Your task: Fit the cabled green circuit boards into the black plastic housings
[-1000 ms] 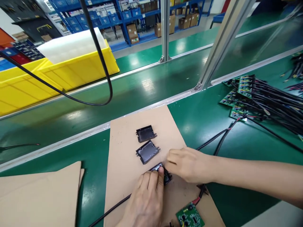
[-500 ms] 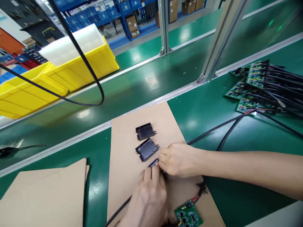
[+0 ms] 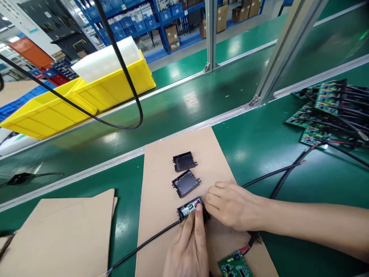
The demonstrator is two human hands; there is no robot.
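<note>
A small green circuit board (image 3: pixel 189 208) sits inside a black plastic case (image 3: pixel 180 214) on the cardboard. My left hand (image 3: pixel 188 242) reaches over it from below, two fingers stretched out and their tips pressing on the board; its thumb is hidden. At the case's right end, my right hand (image 3: pixel 230 204) has its fingers curled and pressed together, and what they pinch is hidden. A black cable (image 3: pixel 147 243) runs out from the case's left end. Beyond lie two more black cases, a nearer one (image 3: pixel 186 184) and a farther one (image 3: pixel 183 162), both without boards.
Another circuit board (image 3: pixel 235 265) with a cable lies on the cardboard sheet (image 3: pixel 161 173) near me. Wired boards (image 3: pixel 325 104) are piled at the right. Folded cardboard (image 3: pixel 69 231) lies left. Yellow bins (image 3: pixel 115 86) stand behind the metal frame, and a black cable (image 3: pixel 127 73) hangs in front.
My right hand has drawn slightly right from over the case. My left fingers have straightened onto the board, which now shows inside the case. The whole view has shifted a little.
</note>
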